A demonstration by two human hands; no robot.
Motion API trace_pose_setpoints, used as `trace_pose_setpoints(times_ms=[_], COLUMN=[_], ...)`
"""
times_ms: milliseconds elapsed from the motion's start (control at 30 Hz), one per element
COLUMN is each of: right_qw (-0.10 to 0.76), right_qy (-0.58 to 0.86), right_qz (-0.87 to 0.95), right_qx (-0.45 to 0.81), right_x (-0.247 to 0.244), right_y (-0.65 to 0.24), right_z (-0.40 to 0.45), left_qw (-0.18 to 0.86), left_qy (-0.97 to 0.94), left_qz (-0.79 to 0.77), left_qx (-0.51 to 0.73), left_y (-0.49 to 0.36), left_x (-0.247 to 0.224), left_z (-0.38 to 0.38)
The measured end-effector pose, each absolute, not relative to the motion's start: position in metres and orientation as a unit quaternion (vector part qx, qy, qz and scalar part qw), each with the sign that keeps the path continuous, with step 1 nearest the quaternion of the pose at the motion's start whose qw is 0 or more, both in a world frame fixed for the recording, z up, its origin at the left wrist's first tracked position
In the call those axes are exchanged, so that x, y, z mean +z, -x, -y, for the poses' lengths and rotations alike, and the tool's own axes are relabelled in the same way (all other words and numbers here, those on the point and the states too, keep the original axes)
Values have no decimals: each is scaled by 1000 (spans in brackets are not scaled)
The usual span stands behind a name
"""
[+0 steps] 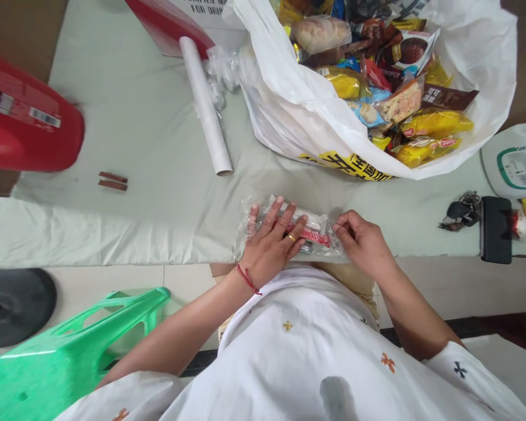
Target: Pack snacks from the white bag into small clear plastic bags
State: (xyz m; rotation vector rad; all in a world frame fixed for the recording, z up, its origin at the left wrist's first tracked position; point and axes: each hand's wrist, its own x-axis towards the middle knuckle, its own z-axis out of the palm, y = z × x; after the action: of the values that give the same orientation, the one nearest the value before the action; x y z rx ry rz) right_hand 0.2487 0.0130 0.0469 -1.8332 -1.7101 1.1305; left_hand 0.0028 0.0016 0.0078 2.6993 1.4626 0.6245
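Note:
A clear plastic bag [333, 250] lies flat near the table's front edge. Inside or under its film show a whitish wrapped bar [313, 218] and a red wrapped stick [318, 236]; a dark item beneath is mostly hidden. My left hand [274, 240] rests on top of the bag with its fingers spread, a ring on one finger. At the bag's right end my right hand [362, 240] pinches the edge of the plastic between thumb and forefinger.
Behind stands a large white bag [284, 117] of wrapped snacks, beside a white roll [206, 108]. Two brown sticks [113, 181] and a red container [30, 117] are left. A phone [496, 229] and keys [461, 210] lie right. A green stool [39, 374] stands below.

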Motion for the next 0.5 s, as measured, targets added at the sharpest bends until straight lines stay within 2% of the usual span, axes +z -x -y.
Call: trace_pose_setpoints(times_ms=[100,200,400,500], right_qw=[245,263,204,180], right_qy=[659,655,620,598], right_qz=[538,537,730,765], right_qx=[464,462,203,159], right_x=[45,39,36,31], right_y=[-226,-197,-158,-159], right_z=[-21,-21,0,4], left_qw=[7,16,51,70], left_qy=[-863,-862,-849,-842], left_qz=[-463,-461,-470,-478], left_qx=[201,211,237,238], left_y=[-3,-3,-1,-1], left_x=[7,5,-2,-5], left_z=[-2,-2,-1,0])
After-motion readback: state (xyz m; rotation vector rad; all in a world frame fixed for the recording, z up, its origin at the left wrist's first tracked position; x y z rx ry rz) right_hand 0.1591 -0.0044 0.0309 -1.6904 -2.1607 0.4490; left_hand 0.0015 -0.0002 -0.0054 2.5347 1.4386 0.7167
